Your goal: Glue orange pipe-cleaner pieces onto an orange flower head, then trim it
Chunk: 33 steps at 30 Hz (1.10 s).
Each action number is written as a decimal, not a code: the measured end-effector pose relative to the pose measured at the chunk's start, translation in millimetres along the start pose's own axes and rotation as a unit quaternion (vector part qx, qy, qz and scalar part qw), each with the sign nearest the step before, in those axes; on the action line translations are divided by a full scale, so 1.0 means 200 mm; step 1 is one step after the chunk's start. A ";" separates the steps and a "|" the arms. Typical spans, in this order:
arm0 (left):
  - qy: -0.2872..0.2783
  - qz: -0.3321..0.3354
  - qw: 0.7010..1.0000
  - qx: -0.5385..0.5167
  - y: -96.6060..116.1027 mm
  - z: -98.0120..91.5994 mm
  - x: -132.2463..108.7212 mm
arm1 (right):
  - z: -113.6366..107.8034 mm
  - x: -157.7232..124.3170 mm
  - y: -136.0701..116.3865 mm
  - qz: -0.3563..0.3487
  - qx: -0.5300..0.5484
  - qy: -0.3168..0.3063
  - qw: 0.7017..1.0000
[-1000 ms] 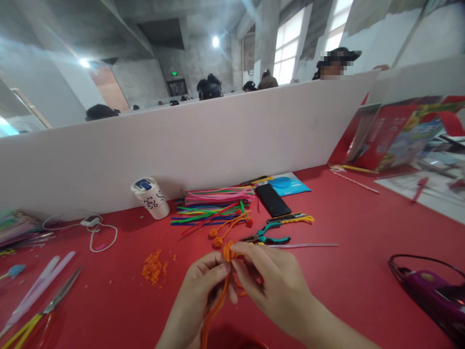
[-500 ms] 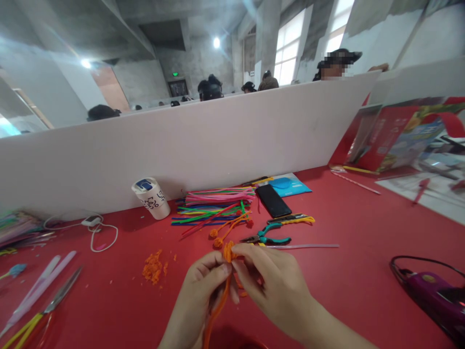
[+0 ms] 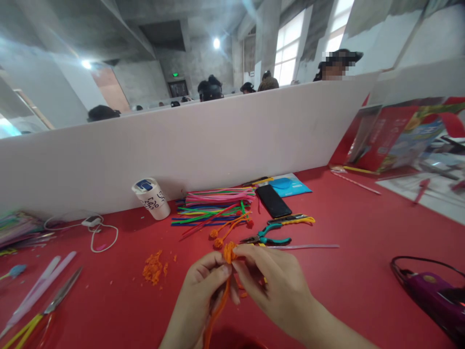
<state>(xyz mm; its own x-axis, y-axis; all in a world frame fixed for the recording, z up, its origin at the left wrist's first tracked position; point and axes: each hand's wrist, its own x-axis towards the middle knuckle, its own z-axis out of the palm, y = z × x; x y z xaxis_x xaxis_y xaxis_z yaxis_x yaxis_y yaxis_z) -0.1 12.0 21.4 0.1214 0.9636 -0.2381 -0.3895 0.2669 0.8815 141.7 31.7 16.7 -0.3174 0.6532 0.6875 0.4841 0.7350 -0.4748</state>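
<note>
My left hand point(image 3: 199, 295) and my right hand point(image 3: 272, 285) meet low in the middle of the view, both pinched on an orange pipe cleaner point(image 3: 219, 305). Its curled top end point(image 3: 228, 252) sticks up between my fingertips. The stem runs down between my hands toward me. Just beyond my fingers lie other orange pipe cleaners with curled ends point(image 3: 225, 228) and teal-handled pliers point(image 3: 267, 237).
A bundle of coloured pipe cleaners point(image 3: 214, 206), a black phone point(image 3: 272, 200), a paper cup point(image 3: 151, 198) and orange fluff point(image 3: 153, 267) lie on the red table point(image 3: 348, 228). Scissors point(image 3: 51, 305) sit far left, a purple device point(image 3: 432, 291) right. A white partition point(image 3: 203, 140) stands behind; people sit beyond it.
</note>
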 end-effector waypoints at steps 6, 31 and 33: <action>-0.002 0.003 1.000 0.006 0.01 0.01 0.00 | 0.00 0.00 0.00 -0.004 0.000 -0.003 1.000; 0.023 0.018 1.000 -0.001 0.02 0.04 -0.03 | -0.01 0.00 0.01 -0.085 -0.009 0.049 0.995; 0.024 0.017 1.000 0.000 0.01 0.04 -0.03 | -0.01 0.00 0.01 -0.085 -0.009 0.046 0.995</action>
<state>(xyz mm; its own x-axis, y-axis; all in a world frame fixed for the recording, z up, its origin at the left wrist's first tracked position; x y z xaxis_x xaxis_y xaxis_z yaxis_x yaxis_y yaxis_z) 4.5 7.0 28.3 0.0639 0.9718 -0.2268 -0.3931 0.2334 0.8894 143.8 32.5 16.0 -0.3202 0.4997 0.8048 0.4444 0.8295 -0.3383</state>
